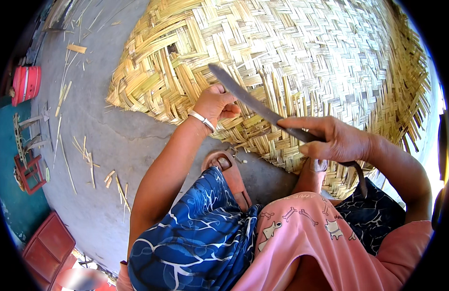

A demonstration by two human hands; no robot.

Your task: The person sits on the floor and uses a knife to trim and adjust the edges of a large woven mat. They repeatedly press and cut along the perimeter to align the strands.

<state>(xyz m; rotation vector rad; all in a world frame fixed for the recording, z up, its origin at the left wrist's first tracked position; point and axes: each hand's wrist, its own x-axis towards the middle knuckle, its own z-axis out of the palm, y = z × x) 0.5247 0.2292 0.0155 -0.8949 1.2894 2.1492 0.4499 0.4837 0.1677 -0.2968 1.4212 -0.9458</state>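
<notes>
In my right hand is a long dark knife, with the index finger stretched along it. Its blade slants up to the left, and a curved tail end hangs below my wrist. My left hand, with a white band at the wrist, is closed beside the blade, over the mat's near edge; I cannot make out what its fingers hold, if anything. Beneath both hands lies a big woven mat of flat, straw-coloured strips. Uneven strip ends stick out along its near side, close to the blade.
Cut strips are scattered over the grey floor on the left. Along the left wall are a red container, a small red frame and a dark red padded piece. My sandalled foot is near the mat's edge.
</notes>
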